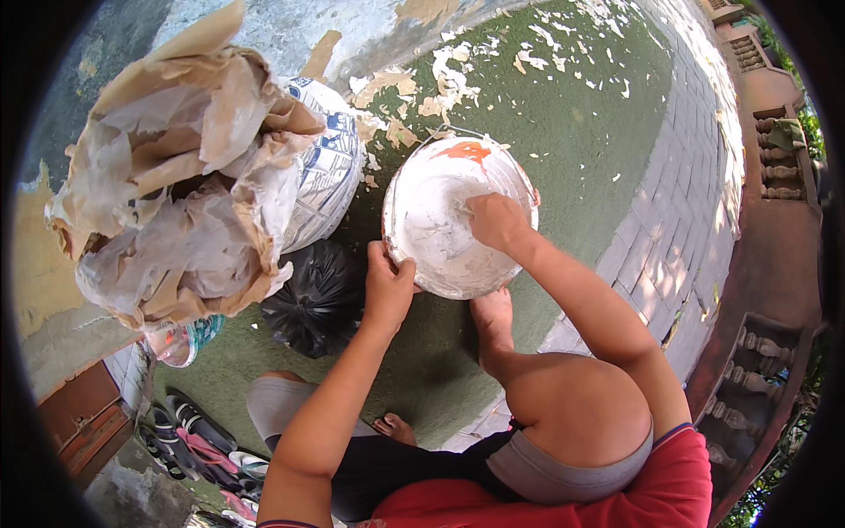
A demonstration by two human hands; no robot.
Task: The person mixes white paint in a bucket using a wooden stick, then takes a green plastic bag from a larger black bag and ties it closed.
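A white plastic bucket (427, 185) with an orange patch inside its far wall stands tilted toward me, smeared with whitish residue. My left hand (390, 283) is closed on its near-left rim, thumb on top. Down inside the bucket, my right hand (500, 222) is closed near the right inner wall. Whatever its fingers may hold is hidden from this view. The thin wire handle (451, 130) rests at the bucket's far side. My bare foot (493, 315) is just below the near rim.
To the left rises a printed white sack (327, 167) with an opened, crumpled brown paper top (185, 176). Beside it sits a knotted black plastic bag (314, 299). Paint flakes (453, 75) litter the green floor (563, 132). Several sandals (198, 421) lie lower left; a balustrade (757, 370) runs along the right.
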